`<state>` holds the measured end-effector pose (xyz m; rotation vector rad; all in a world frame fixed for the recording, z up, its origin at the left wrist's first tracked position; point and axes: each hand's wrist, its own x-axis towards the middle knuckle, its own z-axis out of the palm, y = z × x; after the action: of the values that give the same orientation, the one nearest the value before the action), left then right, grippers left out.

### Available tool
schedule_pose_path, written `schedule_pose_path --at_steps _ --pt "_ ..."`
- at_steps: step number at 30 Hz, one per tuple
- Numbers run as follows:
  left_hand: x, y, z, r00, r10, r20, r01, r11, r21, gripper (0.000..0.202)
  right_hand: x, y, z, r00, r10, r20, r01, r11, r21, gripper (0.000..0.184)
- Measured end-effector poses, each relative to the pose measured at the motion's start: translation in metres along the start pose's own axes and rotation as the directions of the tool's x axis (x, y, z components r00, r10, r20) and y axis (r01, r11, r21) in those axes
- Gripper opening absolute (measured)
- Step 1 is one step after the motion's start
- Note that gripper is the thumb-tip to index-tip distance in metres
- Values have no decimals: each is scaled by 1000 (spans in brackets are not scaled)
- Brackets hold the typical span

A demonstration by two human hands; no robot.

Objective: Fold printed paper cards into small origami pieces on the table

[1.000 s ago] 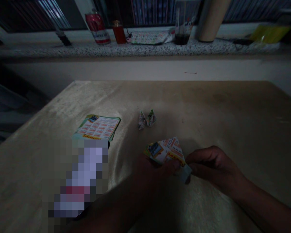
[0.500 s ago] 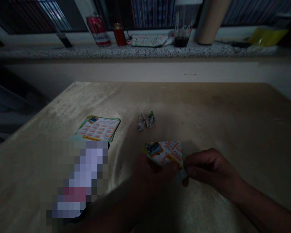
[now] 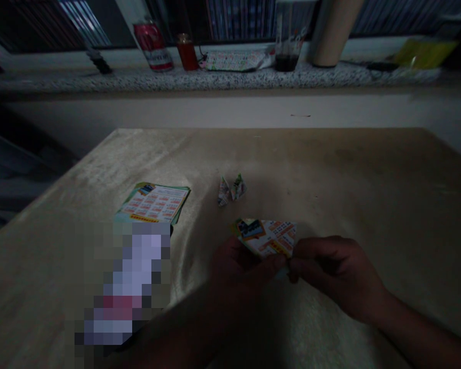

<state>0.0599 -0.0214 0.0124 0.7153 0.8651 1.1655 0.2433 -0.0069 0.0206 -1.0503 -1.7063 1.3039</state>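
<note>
A printed paper sheet (image 3: 269, 237), folded to a triangle-like shape, is held just above the beige table (image 3: 330, 169). My left hand (image 3: 238, 269) pinches its lower left part. My right hand (image 3: 336, 274) pinches its lower right corner, fingers curled. Beyond the sheet, two small folded paper pieces (image 3: 230, 189) lie side by side on the table. A stack of the same printed sheets (image 3: 153, 202) lies to the left.
A blurred-out object (image 3: 128, 287) lies left of my arm. On the stone ledge (image 3: 215, 79) behind the table stand a red can (image 3: 152, 45), a small red jar (image 3: 187, 53), a printed packet (image 3: 234, 60), a dark drink cup (image 3: 288, 43) and a tan cylinder (image 3: 332, 33).
The held sheet has been turned and flattened between my hands; its top edge now lies more level and my fingers have closed in together at its lower corner.
</note>
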Motion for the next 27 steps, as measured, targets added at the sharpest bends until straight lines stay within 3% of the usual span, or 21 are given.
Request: schedule_pose_path --at_steps 4,8,12,16,20,23,24,27 --pt "1 -1 1 1000 16 15 -15 998 -57 26 -1 -4 0 988 -139 63 149 967 -206 18" --pt "0 -3 1 1000 -23 21 25 995 -96 28 -2 -4 2 967 -202 154 237 935 -264 19" --pt "0 -6 2 996 -66 58 73 988 -135 28 -4 -2 5 970 -222 97 237 953 -187 27" --pt "-1 -7 1 991 -97 88 104 992 -70 22 -5 -3 1 975 -156 156 166 985 -48 31" --pt "-1 3 -7 989 -142 42 137 985 102 31 -1 -1 -16 946 -22 324 -11 995 100 34" --pt "-1 22 -15 992 -123 3 113 927 357 47 4 3 -32 859 121 498 -156 987 29 36" --pt "-2 28 -17 996 -84 -14 81 875 478 46 6 5 -36 841 174 512 -163 984 -65 36" --pt "-1 39 -23 995 -90 44 21 617 787 35 9 9 -43 860 291 420 -159 934 -321 41"
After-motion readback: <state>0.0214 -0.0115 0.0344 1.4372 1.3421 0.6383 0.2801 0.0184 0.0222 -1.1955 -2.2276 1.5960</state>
